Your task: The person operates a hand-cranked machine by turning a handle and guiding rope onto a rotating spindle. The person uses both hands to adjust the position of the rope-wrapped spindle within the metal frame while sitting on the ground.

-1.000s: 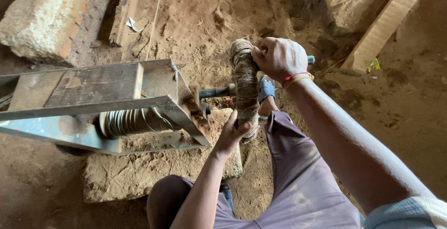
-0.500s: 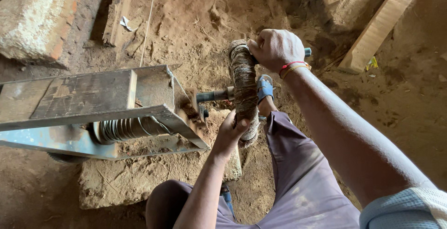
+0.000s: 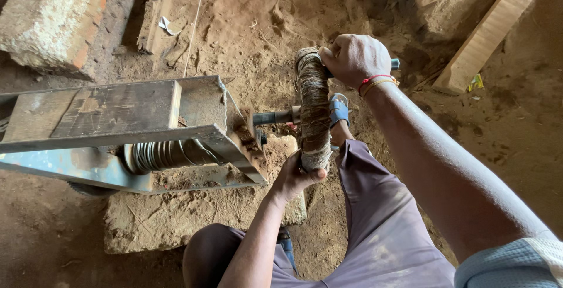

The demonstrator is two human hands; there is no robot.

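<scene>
A hand wheel (image 3: 314, 109) wrapped in brown twine stands upright on a short metal shaft (image 3: 272, 117) at the right end of a rusty metal frame (image 3: 117, 125). My right hand (image 3: 353, 58) is closed around a handle at the top of the wheel. My left hand (image 3: 298, 175) grips the wheel's lower rim from below. Inside the frame lies a coil of wound wire (image 3: 161, 154). A thin wire (image 3: 195, 24) runs from the frame up and away over the dirt.
The frame rests on a flat stone slab (image 3: 193, 215) on a dirt floor. A large stone block (image 3: 56, 21) lies at upper left, a wooden plank (image 3: 494, 27) at upper right. My knees in purple trousers (image 3: 375, 229) and a blue sandal (image 3: 338, 109) sit under the wheel.
The view has shifted slightly; both hands keep their grip on the wheel, the right hand staying at the top and the left at the bottom rim.
</scene>
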